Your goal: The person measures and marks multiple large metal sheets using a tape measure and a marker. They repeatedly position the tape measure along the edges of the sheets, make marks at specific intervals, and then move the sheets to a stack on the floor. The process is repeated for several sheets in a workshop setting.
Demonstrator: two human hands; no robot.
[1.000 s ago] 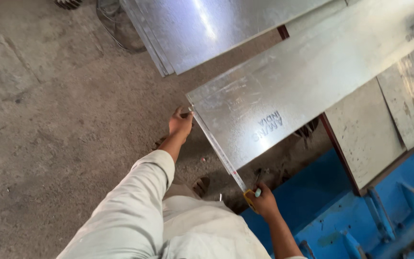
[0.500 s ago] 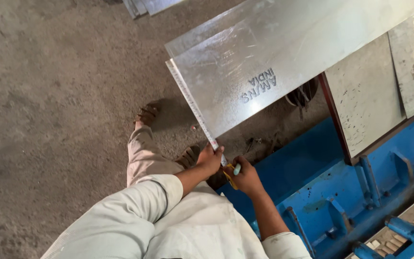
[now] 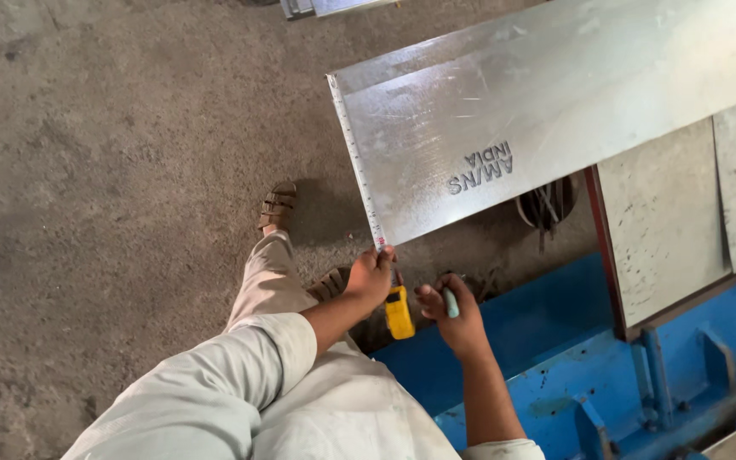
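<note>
Shiny galvanised steel sheet [image 3: 555,111] with a white measuring tape blade [image 3: 355,162] laid along its near short edge, running from far corner to near corner. Left hand [image 3: 372,277] pinches the blade at the near corner, forearm extended; yellow tape case [image 3: 399,312] hangs below. Right hand [image 3: 453,315], just beside, grips a pale green marker [image 3: 451,302].
</note>
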